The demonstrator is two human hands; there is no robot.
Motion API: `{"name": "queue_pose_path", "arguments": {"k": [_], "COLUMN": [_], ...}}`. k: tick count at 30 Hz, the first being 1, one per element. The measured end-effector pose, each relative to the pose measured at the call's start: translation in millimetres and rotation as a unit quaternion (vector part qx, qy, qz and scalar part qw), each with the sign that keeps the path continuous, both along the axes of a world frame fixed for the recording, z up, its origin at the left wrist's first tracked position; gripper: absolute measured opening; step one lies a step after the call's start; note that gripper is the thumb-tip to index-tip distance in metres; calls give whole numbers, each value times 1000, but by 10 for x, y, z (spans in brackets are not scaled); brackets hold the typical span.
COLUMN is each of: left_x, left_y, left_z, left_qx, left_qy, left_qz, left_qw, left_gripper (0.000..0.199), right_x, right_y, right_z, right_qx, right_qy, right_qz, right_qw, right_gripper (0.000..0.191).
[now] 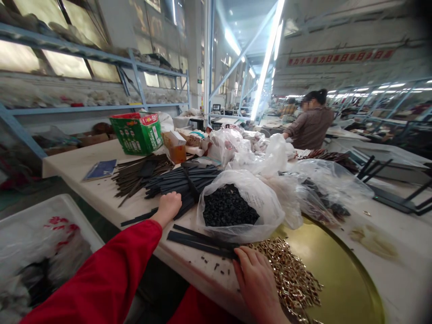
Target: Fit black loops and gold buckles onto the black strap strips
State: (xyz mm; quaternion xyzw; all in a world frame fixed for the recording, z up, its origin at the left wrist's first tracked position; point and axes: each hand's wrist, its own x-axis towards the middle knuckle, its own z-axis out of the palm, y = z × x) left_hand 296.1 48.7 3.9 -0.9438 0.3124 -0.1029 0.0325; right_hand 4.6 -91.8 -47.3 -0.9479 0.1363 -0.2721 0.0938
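My left hand (169,208) is closed at the near edge of a pile of long black strips (189,177), with strips showing on both sides of the fist. Its fingertips are hidden. Nearer the table's front edge lie a few separate black strips (202,243). My right hand (256,276) has its bent fingers closed on their right ends. Beside it, small gold-coloured metal buckles (290,274) are heaped on a round gold tray (337,256). An open clear plastic bag (270,209) full of small black loops (229,207) stands between the hands, just beyond the strips.
Brown strips (135,173), a blue booklet (100,170) and a green carton (137,135) lie farther left. Plastic bags (232,144) crowd the table's middle. A white bin (67,216) stands below at left. Across the table a person (312,121) is at work.
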Motion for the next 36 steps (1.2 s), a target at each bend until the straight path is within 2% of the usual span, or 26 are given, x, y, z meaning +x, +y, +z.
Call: {"name": "queue_pose_path", "arguments": {"k": [3,5,8,9,10,11,13,14,15,18,21,23,25,27,30,31,32,33,34,36], "left_x": [-101,-267,-745,-957,-1184,-1413,-1836,-2012,-2155,-2379,-2351,-2251,-2131,-2020,-1907,-1885,-1869,-1857,-1848,-1832], "left_y": [22,71,168,198,222,240,252,248,239,219,219,214,205,202,214,215,210,197,175,108], "left_z": [180,327,469,474,455,415,290,222,162,84,166,236,254,208,96,72,59,59,70,105], "left_qx": [1,-4,-13,-14,-12,-10,-43,-65,-88,-108,-99,-113,-113,-99,-117,-134,-150,-166,-183,-231], "left_qy": [-8,-16,-24,-25,-22,-20,-25,-20,-21,-3,34,50,99,201,347,388,440,506,575,685], "left_qz": [-21,-44,-101,-126,-154,-189,-335,-386,-418,-484,-520,-497,-445,-383,-292,-263,-234,-199,-161,-85], "left_qw": [1000,999,994,992,988,982,941,920,904,868,848,859,883,896,884,873,854,823,781,685], "left_gripper": [18,19,19,19,19,20,16,13,13,13,16,21,26,29,19,18,20,22,24,26], "right_x": [-102,-171,-216,-208,-190,-167,-121,-107,-100,-125,-177,-205,-217,-201,-80,-8,81,184,298,543], "right_y": [50,85,196,249,305,359,435,451,452,389,322,315,324,310,144,36,-96,-245,-403,-701], "right_z": [103,164,258,291,323,353,389,389,375,266,177,207,315,453,601,624,635,635,625,578], "right_qx": [29,76,227,304,394,490,658,707,734,756,783,762,706,631,526,473,413,333,229,171], "right_qy": [-19,-25,-13,-7,0,9,23,20,10,-17,12,33,62,92,133,138,139,125,111,104], "right_qz": [10,13,34,47,62,77,105,115,121,103,86,124,181,211,201,182,156,123,57,-8], "right_qw": [999,997,973,951,917,868,745,697,669,646,616,635,682,741,816,851,886,926,965,980], "right_gripper": [21,21,22,25,30,40,60,64,63,45,41,38,32,27,25,26,27,28,26,22]}}
